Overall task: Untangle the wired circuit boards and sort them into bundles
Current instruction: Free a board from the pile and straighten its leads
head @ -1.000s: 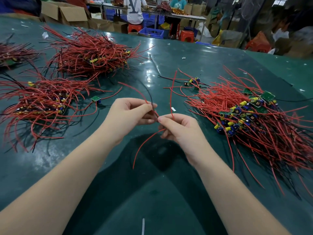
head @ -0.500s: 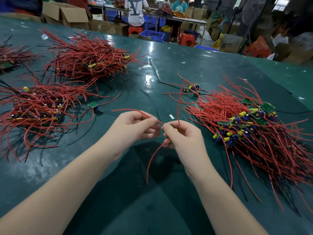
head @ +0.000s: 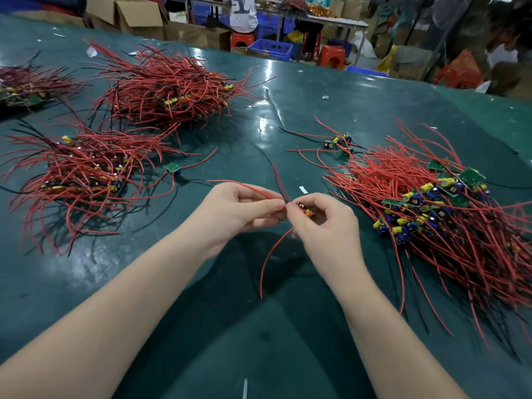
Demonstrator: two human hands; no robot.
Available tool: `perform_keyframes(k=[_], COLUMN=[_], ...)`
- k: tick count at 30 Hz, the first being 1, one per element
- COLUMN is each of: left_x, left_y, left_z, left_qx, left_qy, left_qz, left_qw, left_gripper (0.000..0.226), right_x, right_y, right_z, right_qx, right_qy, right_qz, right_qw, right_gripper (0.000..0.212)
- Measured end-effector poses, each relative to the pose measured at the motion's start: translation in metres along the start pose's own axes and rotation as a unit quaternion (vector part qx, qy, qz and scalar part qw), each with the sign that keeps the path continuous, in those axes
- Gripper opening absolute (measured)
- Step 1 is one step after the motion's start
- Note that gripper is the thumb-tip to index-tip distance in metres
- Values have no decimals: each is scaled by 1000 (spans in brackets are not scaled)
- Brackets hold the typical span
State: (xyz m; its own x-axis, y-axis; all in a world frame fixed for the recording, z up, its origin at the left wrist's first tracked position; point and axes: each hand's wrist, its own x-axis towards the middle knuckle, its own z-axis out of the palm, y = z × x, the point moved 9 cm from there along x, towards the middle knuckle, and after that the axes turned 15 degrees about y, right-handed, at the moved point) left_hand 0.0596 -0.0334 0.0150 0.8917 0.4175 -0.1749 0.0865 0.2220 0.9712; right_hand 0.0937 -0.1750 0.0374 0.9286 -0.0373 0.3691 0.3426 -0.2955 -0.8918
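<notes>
Now a small board [head: 306, 210] shows in the right hand [head: 325, 223], pinched; left hand [head: 233, 214] pinches its red wire [head: 253, 189] beside it.

A factory assembly floor: long green worktable [head: 359, 110], cardboard boxes [head: 138, 15], blue crates [head: 270, 48], plastic stools [head: 331, 56].

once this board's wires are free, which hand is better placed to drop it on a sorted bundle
Probably the left hand: the tidier bundles lie on its side. It now pinches a red wire, while the right hand holds the small board, so a handover would likely be needed.
</notes>
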Motion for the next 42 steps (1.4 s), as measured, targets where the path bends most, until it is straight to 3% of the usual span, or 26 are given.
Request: perform_keyframes(k=[3, 10, 19, 23, 32, 38, 42], left_x=[1, 3, 8, 11, 7, 7, 11], left_y=[0, 2, -1, -3, -1, 7, 10], left_z=[0, -2, 1, -3, 0, -4, -11], left_qx=[-6, -16, -89, -134, -74, -19, -72], left_qy=[13, 22, 10, 24, -8, 24, 52], left_qz=[11, 26, -4, -46, -20, 49, 33], left_qw=[1000, 999, 996, 990, 997, 998, 995], left_gripper=[6, 13, 10, 26, 26, 27, 25], right_x=[0, -6, -6, -5, -4, -6, -6], right_y=[7, 8, 6, 10, 14, 13, 11], right_z=[4, 8, 9, 8, 7, 13, 11], right_qx=[35, 99, 148, 121, 90, 96, 90], right_qy=[-25, -44, -42, -34, -22, -49, -48], right_qz=[62, 108, 108, 105, 95, 84, 75], right_qw=[997, 988, 982, 987, 991, 991, 992], right_gripper=[17, 9, 12, 14, 18, 20, 16])
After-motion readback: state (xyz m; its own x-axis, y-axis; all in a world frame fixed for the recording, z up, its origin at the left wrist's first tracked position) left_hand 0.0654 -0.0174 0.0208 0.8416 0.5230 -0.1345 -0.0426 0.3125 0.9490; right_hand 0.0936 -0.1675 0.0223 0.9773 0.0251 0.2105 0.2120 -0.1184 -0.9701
